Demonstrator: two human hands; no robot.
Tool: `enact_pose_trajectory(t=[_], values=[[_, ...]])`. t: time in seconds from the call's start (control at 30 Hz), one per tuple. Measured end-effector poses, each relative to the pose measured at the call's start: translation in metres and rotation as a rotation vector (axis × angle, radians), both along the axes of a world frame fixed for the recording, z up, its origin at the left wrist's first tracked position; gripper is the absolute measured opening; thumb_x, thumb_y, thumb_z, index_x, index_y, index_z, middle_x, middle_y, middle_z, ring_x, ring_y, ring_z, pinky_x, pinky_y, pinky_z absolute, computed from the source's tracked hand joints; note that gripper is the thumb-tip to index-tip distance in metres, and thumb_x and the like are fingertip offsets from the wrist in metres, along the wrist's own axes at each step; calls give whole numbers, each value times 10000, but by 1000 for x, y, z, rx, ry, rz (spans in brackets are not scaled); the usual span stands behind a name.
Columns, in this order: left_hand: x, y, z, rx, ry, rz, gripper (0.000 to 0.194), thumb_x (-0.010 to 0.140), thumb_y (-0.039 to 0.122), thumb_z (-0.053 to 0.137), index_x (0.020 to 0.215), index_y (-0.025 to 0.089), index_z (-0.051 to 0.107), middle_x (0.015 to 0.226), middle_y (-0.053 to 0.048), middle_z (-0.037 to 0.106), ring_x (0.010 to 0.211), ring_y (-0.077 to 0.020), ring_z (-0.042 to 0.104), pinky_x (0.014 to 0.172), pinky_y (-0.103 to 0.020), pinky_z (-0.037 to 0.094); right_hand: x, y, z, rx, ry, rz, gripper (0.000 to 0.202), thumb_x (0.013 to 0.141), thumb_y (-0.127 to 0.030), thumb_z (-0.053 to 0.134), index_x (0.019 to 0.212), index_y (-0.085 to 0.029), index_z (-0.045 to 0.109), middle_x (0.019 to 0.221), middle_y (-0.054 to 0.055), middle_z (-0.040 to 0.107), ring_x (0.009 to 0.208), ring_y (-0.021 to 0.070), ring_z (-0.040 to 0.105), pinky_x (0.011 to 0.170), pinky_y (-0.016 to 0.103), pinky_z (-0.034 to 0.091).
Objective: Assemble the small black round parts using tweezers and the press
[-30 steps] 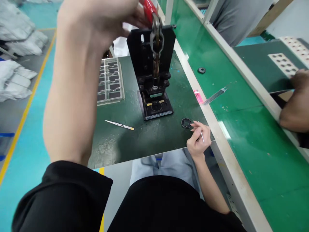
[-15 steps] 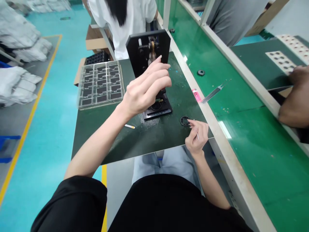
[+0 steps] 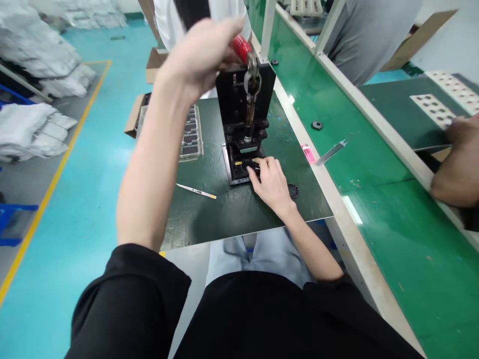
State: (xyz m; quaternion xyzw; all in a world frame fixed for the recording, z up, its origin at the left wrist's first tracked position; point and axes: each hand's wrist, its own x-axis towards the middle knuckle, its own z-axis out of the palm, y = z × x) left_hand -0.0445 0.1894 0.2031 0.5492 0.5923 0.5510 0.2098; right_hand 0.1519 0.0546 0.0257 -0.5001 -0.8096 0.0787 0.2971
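A black hand press (image 3: 245,104) with a chain-like steel linkage stands on the dark green worktop (image 3: 232,214). My left hand (image 3: 202,57), blurred, is raised at its top and closed around the red handle (image 3: 242,48); some fingers are hidden behind it. Down at the press base, my right hand (image 3: 271,184) has thumb and fingers on a black round part (image 3: 247,165) in the fixture. A thin pale sliver shows by those fingertips, too small to name. Beside the right wrist lies a black ring-shaped part (image 3: 293,190), partly covered. Tweezers (image 3: 196,191) rest left of the base.
Behind my left arm sits a clear compartment tray (image 3: 192,134) of dark pieces. Along the right runs a green conveyor (image 3: 374,199), bearing a small black ring (image 3: 317,125), a pink-ended pack (image 3: 309,153) and thin rods (image 3: 331,152). Other people work beyond; one arm (image 3: 456,164) shows far right.
My left hand has risen from in front of the press to its red handle, now visible. My right hand has moved left from the ring-shaped part to the press base. The view has shifted slightly.
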Motion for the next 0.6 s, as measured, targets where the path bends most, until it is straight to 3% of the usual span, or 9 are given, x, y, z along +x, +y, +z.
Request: enact_pose_trajectory(t=[0.03,0.07,0.13,0.23,0.3,0.37,0.47,0.53,0.6], values=[[-2,-10,-13,-83,-64,-101,360,1094,351,376,917,128,596,915,-38,636,1051,-252,747,972,-608,560,-5,3,2,-30,-48,-32,434,1047,-451,437,1176,-89,638,1143,215,633,1067,334,606,919,490,550],[-2,-24,-30,-91,-138,-99,293,1084,326,418,946,141,600,938,-39,653,1051,-230,734,1029,-568,555,-9,6,4,-51,-87,-58,461,1027,-508,478,1127,-90,644,1124,221,631,1053,346,604,885,491,555],[4,-58,-69,31,-160,24,190,1078,218,377,975,187,535,1018,-34,649,1092,-170,682,1093,-456,534,-14,11,7,-73,-136,-100,467,999,-551,525,1068,-104,645,1083,219,640,1029,355,604,826,482,558],[21,-106,-129,246,-95,121,121,1065,320,433,1037,219,494,1128,-68,645,1087,-179,652,968,-367,559,-14,14,12,-88,-152,-126,368,952,-499,620,1027,-141,660,1036,183,679,1015,340,616,786,440,552],[30,-127,-159,322,45,149,77,1031,290,474,1041,215,487,1164,-99,609,1128,-201,617,883,-346,550,-9,11,15,-83,-122,-131,303,901,-448,691,1009,-165,675,1022,142,707,1003,310,632,787,403,543],[35,-141,-178,435,220,150,37,989,198,484,1023,212,486,1086,-95,596,1069,-204,611,823,-338,532,6,2,16,-46,-51,-139,279,870,-441,728,980,-189,685,992,95,726,971,271,650,796,371,532],[39,-153,-190,556,402,44,149,934,96,486,1024,214,496,984,-71,601,948,-196,611,778,-338,527,53,-21,12,55,60,-186,300,881,-505,708,963,-216,698,934,55,739,915,231,669,803,353,519],[45,-160,-194,519,481,-138,196,925,71,481,1066,206,508,958,-71,625,915,-198,615,781,-345,544,104,-34,5,127,62,-309,341,874,-559,693,944,-227,711,896,70,739,850,236,668,744,365,499],[54,-167,-195,442,586,-379,228,939,85,470,1140,180,522,1003,-97,666,967,-217,633,823,-362,571,164,-38,-3,123,-49,-529,373,815,-601,728,888,-236,723,845,102,724,760,259,635,625,371,419]])
